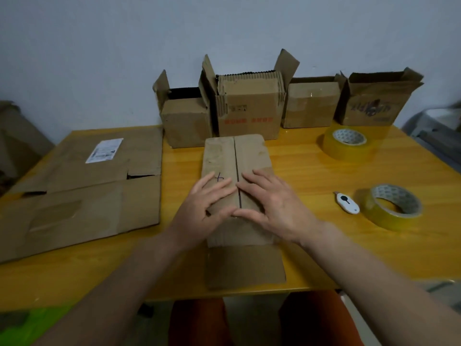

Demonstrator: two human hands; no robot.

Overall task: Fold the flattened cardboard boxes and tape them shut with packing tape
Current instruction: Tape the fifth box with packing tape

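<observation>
Left hand (204,203): fingers spread flat, pressing the left flap of the box (237,171).
Seam: between both sets of fingers; keep the flaps butted together.
Right hand (272,206): fingers spread flat on the right flap.
Tape (391,206): right of the fingers, beside the cutter (347,202); I'd hold with one hand, fetch with the other.

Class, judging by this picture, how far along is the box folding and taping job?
Done: the box's top flaps are folded together. In hand: the left hand and right hand press them flat. Left: no tape crosses the seam; both tape rolls lie untouched, and flattened cardboard waits.
</observation>
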